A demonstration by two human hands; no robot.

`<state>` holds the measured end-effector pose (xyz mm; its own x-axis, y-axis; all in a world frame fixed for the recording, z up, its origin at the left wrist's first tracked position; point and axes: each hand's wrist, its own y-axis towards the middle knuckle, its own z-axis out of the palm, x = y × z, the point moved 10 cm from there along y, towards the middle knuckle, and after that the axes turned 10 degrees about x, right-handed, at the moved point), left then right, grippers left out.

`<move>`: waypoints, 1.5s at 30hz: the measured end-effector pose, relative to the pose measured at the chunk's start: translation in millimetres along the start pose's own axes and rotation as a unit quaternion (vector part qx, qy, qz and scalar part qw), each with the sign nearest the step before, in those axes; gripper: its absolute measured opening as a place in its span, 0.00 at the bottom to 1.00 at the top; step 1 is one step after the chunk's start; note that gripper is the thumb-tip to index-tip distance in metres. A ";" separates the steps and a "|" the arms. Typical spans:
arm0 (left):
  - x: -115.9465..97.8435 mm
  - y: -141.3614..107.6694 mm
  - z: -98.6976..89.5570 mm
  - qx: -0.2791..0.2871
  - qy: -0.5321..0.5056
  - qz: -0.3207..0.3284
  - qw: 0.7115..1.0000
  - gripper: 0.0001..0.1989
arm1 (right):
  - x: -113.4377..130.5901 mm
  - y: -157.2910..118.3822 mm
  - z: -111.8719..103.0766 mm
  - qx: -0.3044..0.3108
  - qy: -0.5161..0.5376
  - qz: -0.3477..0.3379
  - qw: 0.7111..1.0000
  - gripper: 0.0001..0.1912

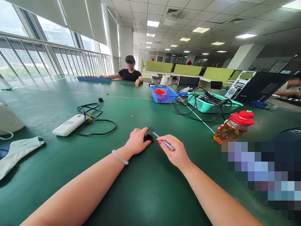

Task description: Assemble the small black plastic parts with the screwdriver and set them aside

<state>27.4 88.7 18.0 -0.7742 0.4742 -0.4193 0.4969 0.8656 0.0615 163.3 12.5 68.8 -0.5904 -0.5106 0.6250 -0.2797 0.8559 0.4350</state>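
Near the middle of the green table, my left hand [137, 141] is closed on a small black part [148, 138], with its fingertips at a small dark round piece [150, 129] just above. My right hand [174, 150] grips a screwdriver [166, 144] with a clear handle. The screwdriver's thin shaft points up and left, and its tip is at or close to the round piece; exact contact is too small to tell. A pale bracelet [120, 157] circles my left wrist.
A white power strip [70, 125] with a black cable lies left. Blue [164, 99] and green [205, 106] baskets stand ahead, with loose cables. A red-lidded bottle [231, 128] is at right. A person [130, 74] sits across the table.
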 end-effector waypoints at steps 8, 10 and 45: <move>-7.1 -2.4 2.2 0.023 0.041 0.024 0.999 0.23 | -24.8 -1.0 -9.7 -0.065 0.068 0.074 0.993 0.19; -8.9 -3.3 2.7 0.026 0.037 0.032 0.998 0.23 | -33.8 -1.8 -10.4 -0.073 0.083 0.105 0.988 0.22; -22.8 -3.0 3.9 0.062 0.012 0.089 0.994 0.24 | -11.9 1.1 -7.1 -0.007 0.046 0.064 0.997 0.21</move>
<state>45.0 74.6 23.8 -0.6785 0.6228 -0.3896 0.6699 0.7422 0.0196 175.4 19.0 66.4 -0.5478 -0.4040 0.7326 -0.1966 0.9133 0.3566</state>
